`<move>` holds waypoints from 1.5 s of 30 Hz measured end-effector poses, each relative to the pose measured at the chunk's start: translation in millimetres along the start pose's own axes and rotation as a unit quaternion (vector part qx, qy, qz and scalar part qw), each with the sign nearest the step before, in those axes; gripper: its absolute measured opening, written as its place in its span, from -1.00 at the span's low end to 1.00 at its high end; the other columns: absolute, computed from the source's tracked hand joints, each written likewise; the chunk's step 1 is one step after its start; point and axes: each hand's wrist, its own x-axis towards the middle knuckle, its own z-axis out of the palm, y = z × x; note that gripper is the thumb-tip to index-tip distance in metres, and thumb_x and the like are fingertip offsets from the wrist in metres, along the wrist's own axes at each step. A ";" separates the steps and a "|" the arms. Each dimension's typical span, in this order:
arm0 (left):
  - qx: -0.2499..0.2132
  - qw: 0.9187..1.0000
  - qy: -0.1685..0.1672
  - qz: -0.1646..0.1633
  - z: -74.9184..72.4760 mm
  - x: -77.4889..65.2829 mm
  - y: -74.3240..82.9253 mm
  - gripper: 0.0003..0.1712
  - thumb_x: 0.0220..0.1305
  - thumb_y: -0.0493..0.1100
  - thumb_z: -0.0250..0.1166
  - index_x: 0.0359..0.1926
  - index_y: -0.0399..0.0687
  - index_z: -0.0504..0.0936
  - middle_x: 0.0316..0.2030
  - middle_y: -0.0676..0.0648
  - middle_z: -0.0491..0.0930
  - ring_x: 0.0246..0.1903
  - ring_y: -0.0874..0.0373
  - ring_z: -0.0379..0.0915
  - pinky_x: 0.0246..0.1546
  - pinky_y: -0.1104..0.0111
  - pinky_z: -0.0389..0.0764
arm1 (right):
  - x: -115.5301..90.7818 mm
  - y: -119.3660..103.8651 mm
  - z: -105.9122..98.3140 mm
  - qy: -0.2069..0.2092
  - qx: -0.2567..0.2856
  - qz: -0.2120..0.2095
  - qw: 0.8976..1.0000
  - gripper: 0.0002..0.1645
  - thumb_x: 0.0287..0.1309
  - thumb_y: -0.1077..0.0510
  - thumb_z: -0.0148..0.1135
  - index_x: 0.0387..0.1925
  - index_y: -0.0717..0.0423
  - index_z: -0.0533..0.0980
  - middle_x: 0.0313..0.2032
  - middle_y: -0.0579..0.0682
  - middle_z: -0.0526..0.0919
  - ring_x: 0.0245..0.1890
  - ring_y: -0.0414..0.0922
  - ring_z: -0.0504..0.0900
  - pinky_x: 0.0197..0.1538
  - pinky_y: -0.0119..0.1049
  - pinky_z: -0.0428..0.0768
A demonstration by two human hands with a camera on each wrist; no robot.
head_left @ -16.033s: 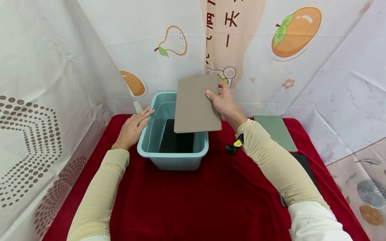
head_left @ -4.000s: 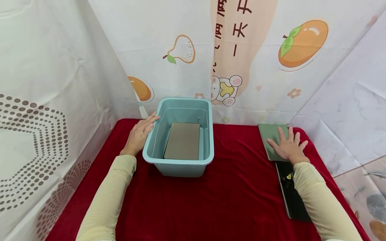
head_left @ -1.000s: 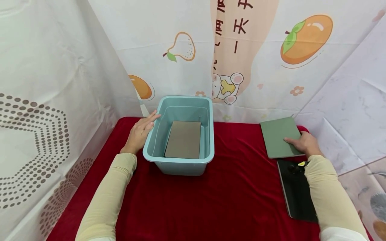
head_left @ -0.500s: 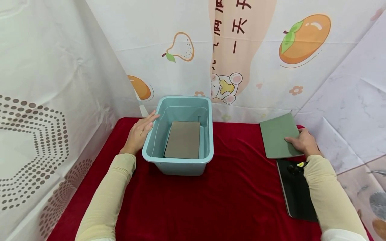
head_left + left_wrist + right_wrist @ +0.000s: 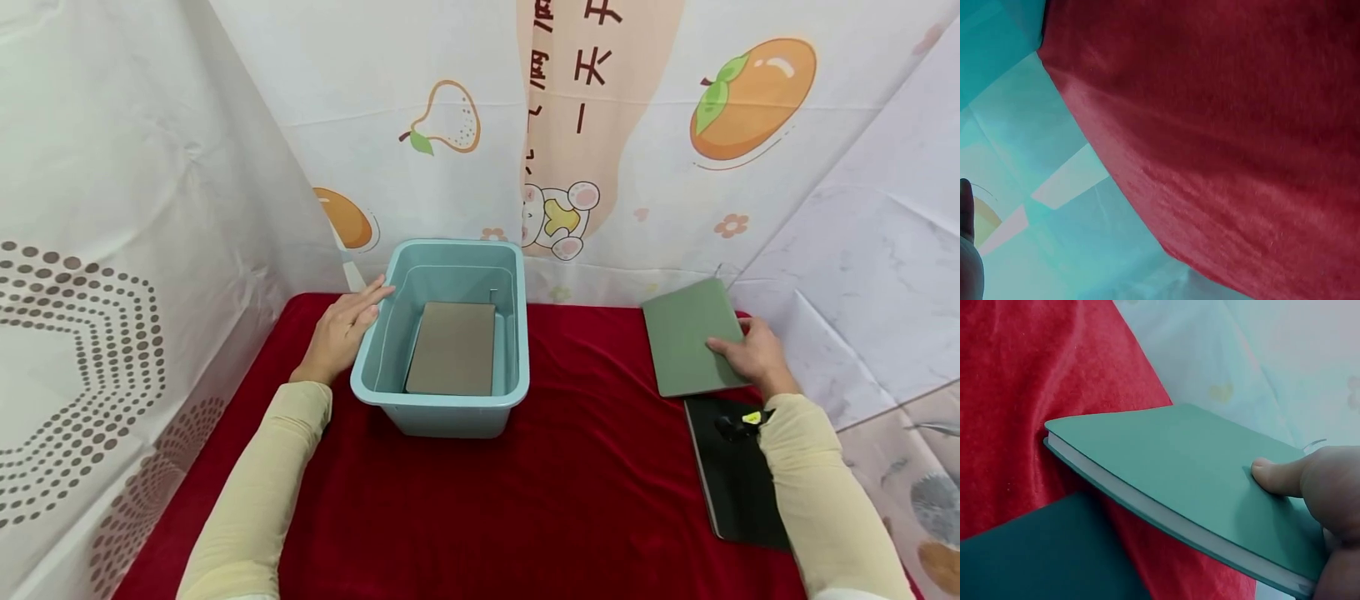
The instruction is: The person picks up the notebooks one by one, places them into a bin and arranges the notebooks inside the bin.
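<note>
My right hand [image 5: 756, 354] pinches a green notebook [image 5: 686, 343] by its right edge, at the far right of the red cloth. In the right wrist view the thumb presses on the cover of the notebook [image 5: 1172, 469]; the white page edges show and the near left corner stays low by the cloth. The other fingers are hidden beneath it. My left hand [image 5: 339, 332], fingers straight, rests against the left rim of a light blue plastic basin [image 5: 438, 401]. Inside the basin lies a grey-brown notebook [image 5: 453, 348].
A black notebook [image 5: 738, 492] lies just nearer than the green one, partly under the right forearm; a black wrist device [image 5: 738, 425] overlaps it. Printed white curtains [image 5: 600, 275] close off the back and sides. Red cloth [image 5: 585, 467] spreads between the basin and the notebooks.
Sixteen seconds ago the right hand held the grey-brown notebook over the basin, where it now lies. Later that hand lay flat on the green notebook; now it grips and tilts it. The left hand stayed put.
</note>
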 end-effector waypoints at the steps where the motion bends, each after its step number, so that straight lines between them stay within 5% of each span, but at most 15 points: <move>1: 0.005 1.000 -0.003 0.001 -0.8 0.6 -0.1 -0.51 0.62 0.12 -0.11 0.46 0.49 0.38 0.54 0.22 0.23 0.36 -0.03 0.37 0.37 -0.11 0.33 | -1.3 0.3 0.3 0.000 0.008 0.003 1.000 -0.03 0.40 -0.11 0.18 0.40 0.61 0.10 0.20 0.60 0.36 0.08 0.41 0.46 -0.08 0.01 0.52; 10: 0.017 1.000 -0.011 0.011 -5.0 2.8 0.5 -0.51 0.61 0.11 -0.09 0.45 0.46 0.41 0.54 0.20 0.23 0.38 -0.07 0.37 0.37 -0.10 0.32 | -13.3 -4.3 1.3 0.020 0.047 0.005 0.999 -0.05 0.40 -0.10 0.19 0.41 0.58 0.12 0.23 0.58 0.37 0.08 0.36 0.48 -0.30 -0.42 0.42; 16: 0.014 1.000 -0.019 0.015 -5.6 4.1 -0.2 -0.52 0.61 0.08 -0.06 0.44 0.41 0.43 0.55 0.20 0.21 0.37 -0.07 0.36 0.37 -0.10 0.32 | -22.4 -12.8 -0.1 0.018 0.064 0.008 0.998 -0.03 0.40 -0.15 0.19 0.45 0.52 0.11 0.26 0.54 0.37 -0.11 0.11 0.56 -0.39 -0.45 0.49; 22: -0.046 0.998 -0.031 -0.029 -8.9 8.4 2.8 -0.56 0.56 0.11 0.07 0.38 0.44 0.50 0.53 0.25 0.25 0.45 -0.05 0.28 0.44 -0.19 0.23 | -29.4 -20.7 -1.1 0.015 0.075 -0.004 0.997 0.01 0.38 -0.17 0.20 0.48 0.48 0.08 0.25 0.52 0.38 -0.40 -0.38 0.48 -0.42 -0.41 0.58; 26: -0.098 0.994 -0.023 -0.035 -11.1 11.8 6.7 -0.58 0.51 0.02 0.18 0.32 0.29 0.59 0.50 0.13 0.33 0.50 -0.05 0.25 0.56 -0.20 0.00 | -36.0 -26.8 -2.6 0.009 0.089 -0.010 0.996 0.03 0.39 -0.17 0.19 0.51 0.46 0.03 0.28 0.52 0.35 -0.44 -0.46 0.47 -0.40 -0.42 0.58; 30: -0.179 0.982 -0.021 -0.053 -18.4 11.6 23.7 -0.58 0.48 -0.13 0.23 0.30 -0.04 0.62 0.49 -0.09 0.35 0.51 -0.12 0.23 0.61 -0.17 -0.20 | -40.9 -32.0 -2.2 0.006 0.108 -0.013 0.994 0.04 0.39 -0.15 0.20 0.52 0.45 0.01 0.27 0.51 0.35 -0.46 -0.46 0.51 -0.41 -0.40 0.61; 36: -0.247 0.960 -0.029 -0.124 -26.1 8.6 39.0 -0.54 0.46 -0.10 0.25 0.30 -0.12 0.60 0.49 -0.06 0.34 0.54 -0.03 0.14 0.55 0.00 0.13 | -46.8 -41.9 -3.9 0.010 0.132 -0.024 0.991 0.03 0.37 -0.12 0.24 0.52 0.44 0.03 0.24 0.47 0.39 -0.48 -0.46 0.55 -0.43 -0.38 0.65; 41: -0.260 0.956 -0.031 -0.135 -28.0 9.8 41.6 -0.55 0.44 -0.11 0.29 0.27 -0.14 0.63 0.48 -0.03 0.37 0.51 0.05 0.18 0.32 0.48 0.36 | -51.5 -51.3 -8.5 0.005 0.144 -0.023 0.989 0.03 0.37 -0.13 0.24 0.51 0.44 0.03 0.25 0.45 0.38 -0.48 -0.45 0.57 -0.43 -0.37 0.66; 45: -0.265 0.955 -0.030 -0.128 -26.7 11.8 39.4 -0.57 0.45 -0.13 0.27 0.26 -0.18 0.63 0.49 -0.05 0.36 0.52 0.04 0.16 0.24 0.61 0.35 | -54.1 -59.5 -9.9 -0.002 0.155 -0.023 0.988 0.02 0.36 -0.14 0.25 0.49 0.43 0.06 0.24 0.42 0.40 -0.48 -0.42 0.61 -0.42 -0.33 0.69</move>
